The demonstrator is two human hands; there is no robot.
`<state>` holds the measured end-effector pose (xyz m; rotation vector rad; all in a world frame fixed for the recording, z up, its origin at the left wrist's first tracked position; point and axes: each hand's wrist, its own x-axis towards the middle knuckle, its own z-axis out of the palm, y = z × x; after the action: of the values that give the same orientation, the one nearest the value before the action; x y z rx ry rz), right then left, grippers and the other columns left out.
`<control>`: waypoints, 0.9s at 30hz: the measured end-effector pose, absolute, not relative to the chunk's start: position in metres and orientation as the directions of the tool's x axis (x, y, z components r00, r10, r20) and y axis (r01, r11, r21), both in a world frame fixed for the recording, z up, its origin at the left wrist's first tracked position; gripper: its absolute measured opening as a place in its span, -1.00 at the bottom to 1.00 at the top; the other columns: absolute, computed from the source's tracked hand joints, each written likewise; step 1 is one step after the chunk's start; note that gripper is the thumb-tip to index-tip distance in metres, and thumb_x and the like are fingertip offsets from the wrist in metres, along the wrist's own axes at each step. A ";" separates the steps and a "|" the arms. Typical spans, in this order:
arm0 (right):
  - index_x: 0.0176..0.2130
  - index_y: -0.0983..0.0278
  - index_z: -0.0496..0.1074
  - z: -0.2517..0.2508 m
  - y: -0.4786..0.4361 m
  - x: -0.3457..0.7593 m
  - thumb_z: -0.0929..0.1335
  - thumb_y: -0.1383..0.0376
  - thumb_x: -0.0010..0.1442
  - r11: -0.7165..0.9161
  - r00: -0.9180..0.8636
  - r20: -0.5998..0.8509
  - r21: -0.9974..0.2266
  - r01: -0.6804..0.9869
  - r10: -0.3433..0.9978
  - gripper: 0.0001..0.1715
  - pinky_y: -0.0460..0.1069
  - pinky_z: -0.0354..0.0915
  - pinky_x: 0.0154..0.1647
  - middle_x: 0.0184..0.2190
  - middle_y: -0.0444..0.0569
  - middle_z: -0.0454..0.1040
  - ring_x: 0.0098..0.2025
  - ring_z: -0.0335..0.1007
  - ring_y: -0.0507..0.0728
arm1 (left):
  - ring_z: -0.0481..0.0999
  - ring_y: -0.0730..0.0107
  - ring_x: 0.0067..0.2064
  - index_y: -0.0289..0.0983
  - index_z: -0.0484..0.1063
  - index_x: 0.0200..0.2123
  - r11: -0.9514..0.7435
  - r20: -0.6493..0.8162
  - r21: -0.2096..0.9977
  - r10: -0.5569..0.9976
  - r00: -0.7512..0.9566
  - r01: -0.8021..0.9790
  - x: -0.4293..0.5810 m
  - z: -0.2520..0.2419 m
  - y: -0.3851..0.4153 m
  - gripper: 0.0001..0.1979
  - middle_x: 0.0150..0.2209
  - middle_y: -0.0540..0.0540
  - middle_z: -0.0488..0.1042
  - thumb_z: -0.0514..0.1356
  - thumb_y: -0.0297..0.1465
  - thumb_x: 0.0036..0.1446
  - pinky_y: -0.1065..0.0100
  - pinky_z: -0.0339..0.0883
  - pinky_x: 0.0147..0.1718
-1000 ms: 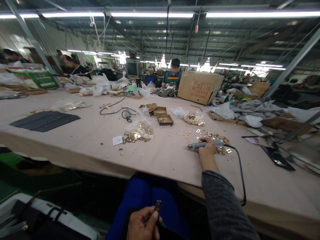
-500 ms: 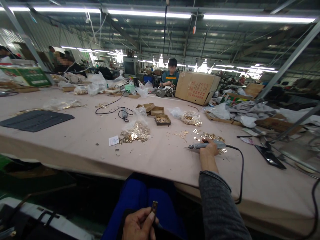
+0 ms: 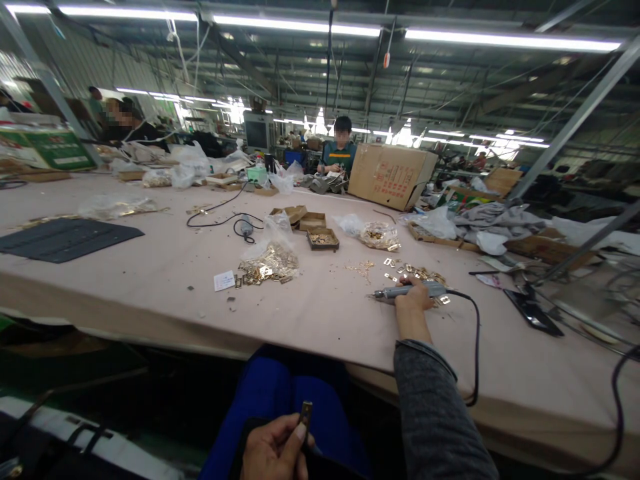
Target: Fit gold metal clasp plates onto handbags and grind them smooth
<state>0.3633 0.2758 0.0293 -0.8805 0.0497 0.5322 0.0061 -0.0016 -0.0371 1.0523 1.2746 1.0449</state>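
Note:
My left hand is closed over my lap, pinching a small metal piece between thumb and fingers. My right hand rests on the table, wrapped round a grey electric screwdriver whose tip points left and whose black cord trails off the table edge. Flat metal buckles lie just beyond the right hand. Tiny gold-coloured parts are scattered ahead of the screwdriver tip. A plastic bag of metal buckles spills out near the middle, beside a white label.
Small cardboard trays and another filled bag stand farther back. A dark flat sheet lies left, a black phone-like object right. Behind a large carton and cloth, a person sits across the table.
The whole view has shifted slightly, so the table and its contents appear a little farther left. Both hands keep their holds.

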 end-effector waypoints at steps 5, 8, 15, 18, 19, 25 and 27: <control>-0.37 0.17 0.10 0.028 0.277 0.363 0.45 0.23 0.13 0.507 0.873 -0.244 -0.735 -0.451 0.422 -0.59 -0.13 0.25 -0.74 -0.43 -0.13 0.39 -0.48 0.39 0.06 | 0.32 0.51 -0.74 -0.34 0.59 -0.40 0.207 -0.207 0.978 0.978 0.028 -0.024 0.006 -0.039 -0.001 -0.43 -0.67 -0.08 0.48 0.33 0.12 0.04 0.54 0.11 -0.69; -0.36 0.17 0.10 0.028 0.277 0.362 0.45 0.21 0.14 0.502 0.876 -0.234 -0.744 -0.441 0.423 -0.59 -0.11 0.28 -0.72 -0.42 -0.12 0.40 -0.47 0.39 0.07 | 0.33 0.51 -0.74 -0.35 0.60 -0.38 0.206 -0.206 0.978 0.978 0.017 -0.044 0.006 -0.041 -0.001 -0.41 -0.62 -0.10 0.51 0.34 0.14 0.02 0.54 0.12 -0.69; -0.35 0.15 0.12 0.029 0.276 0.361 0.46 0.22 0.15 0.505 0.876 -0.249 -0.738 -0.448 0.413 -0.60 -0.06 0.33 -0.73 -0.41 -0.11 0.42 -0.47 0.42 0.11 | 0.33 0.50 -0.74 -0.35 0.59 -0.38 0.210 -0.210 0.977 0.978 0.008 -0.044 0.006 -0.043 -0.001 -0.40 -0.65 -0.08 0.49 0.34 0.16 0.00 0.54 0.11 -0.71; -0.36 0.16 0.13 0.030 0.275 0.361 0.45 0.23 0.17 0.509 0.873 -0.269 -0.727 -0.462 0.408 -0.61 -0.08 0.29 -0.75 -0.42 -0.10 0.42 -0.48 0.42 0.10 | 0.32 0.48 -0.74 -0.35 0.60 -0.38 0.209 -0.209 0.978 0.978 0.020 -0.014 0.005 -0.043 -0.001 -0.41 -0.74 -0.05 0.41 0.33 0.14 0.04 0.53 0.14 -0.68; -0.36 0.17 0.13 0.030 0.275 0.361 0.45 0.23 0.18 0.509 0.871 -0.276 -0.723 -0.467 0.407 -0.62 -0.10 0.28 -0.75 -0.42 -0.10 0.42 -0.48 0.42 0.09 | 0.32 0.49 -0.74 -0.35 0.60 -0.38 0.209 -0.208 0.978 0.978 0.024 -0.005 0.005 -0.043 -0.001 -0.41 -0.74 -0.05 0.42 0.32 0.14 0.05 0.52 0.14 -0.67; -0.37 0.20 0.14 0.030 0.275 0.362 0.43 0.22 0.21 0.494 0.861 -0.287 -0.724 -0.482 0.419 -0.63 -0.15 0.26 -0.74 -0.47 -0.16 0.38 -0.54 0.38 0.02 | 0.29 0.48 -0.74 -0.36 0.61 -0.36 0.224 -0.225 0.974 0.974 0.041 0.015 0.004 -0.044 -0.001 -0.37 -0.74 -0.06 0.42 0.29 0.17 0.05 0.51 0.10 -0.66; -0.37 0.18 0.12 0.030 0.275 0.362 0.45 0.23 0.18 0.487 0.858 -0.278 -0.729 -0.481 0.431 -0.61 -0.13 0.26 -0.76 -0.49 -0.18 0.37 -0.55 0.37 0.04 | 0.27 0.49 -0.75 -0.36 0.61 -0.37 0.222 -0.222 0.975 0.974 0.045 0.014 0.005 -0.043 -0.001 -0.36 -0.77 -0.04 0.38 0.28 0.18 0.05 0.51 0.08 -0.67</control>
<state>0.3623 0.2748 0.0296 -0.9060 0.0607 0.5550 0.0045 -0.0007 -0.0434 1.0704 1.2794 1.0061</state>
